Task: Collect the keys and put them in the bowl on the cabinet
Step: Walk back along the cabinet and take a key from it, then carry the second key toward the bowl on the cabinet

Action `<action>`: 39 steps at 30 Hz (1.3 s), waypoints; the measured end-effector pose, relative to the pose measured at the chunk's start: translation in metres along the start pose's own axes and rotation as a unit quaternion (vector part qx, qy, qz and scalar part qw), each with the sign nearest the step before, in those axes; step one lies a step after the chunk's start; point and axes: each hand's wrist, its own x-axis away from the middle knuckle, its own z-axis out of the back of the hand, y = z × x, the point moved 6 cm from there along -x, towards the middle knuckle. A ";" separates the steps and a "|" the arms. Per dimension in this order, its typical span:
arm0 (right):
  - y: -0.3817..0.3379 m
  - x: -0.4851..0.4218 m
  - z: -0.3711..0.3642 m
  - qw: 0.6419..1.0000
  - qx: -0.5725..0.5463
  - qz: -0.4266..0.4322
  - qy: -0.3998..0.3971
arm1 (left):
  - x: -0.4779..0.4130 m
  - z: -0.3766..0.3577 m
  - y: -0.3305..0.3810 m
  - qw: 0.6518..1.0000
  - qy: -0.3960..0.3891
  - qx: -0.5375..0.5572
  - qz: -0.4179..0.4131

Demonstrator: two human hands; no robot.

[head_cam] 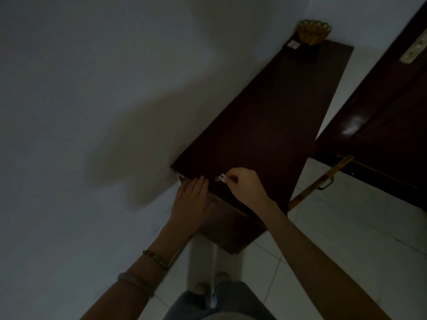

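Observation:
A long dark wooden cabinet runs along the white wall. At its far end stands a golden woven bowl. My right hand pinches a small pale key just above the cabinet's near end. My left hand lies flat on the near corner of the cabinet, fingers together and holding nothing. The light is dim, so the key's shape is hard to make out.
A small pale card lies beside the bowl. A dark wooden door stands to the right, with a metal plate. A wooden stick leans low between cabinet and door. White floor tiles are below.

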 end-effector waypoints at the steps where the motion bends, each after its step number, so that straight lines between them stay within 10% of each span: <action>1: 0.000 0.004 0.007 0.999 -0.038 -0.013 0.008 | 0.000 0.005 0.002 1.000 0.009 0.010 -0.004; 23: 0.064 0.195 0.191 0.905 -0.217 -0.155 0.332 | -0.040 0.072 0.211 0.954 0.118 0.087 -0.262; 39: 0.217 0.329 0.350 0.888 -0.238 -0.149 0.365 | -0.093 0.067 0.449 0.956 0.132 0.080 -0.250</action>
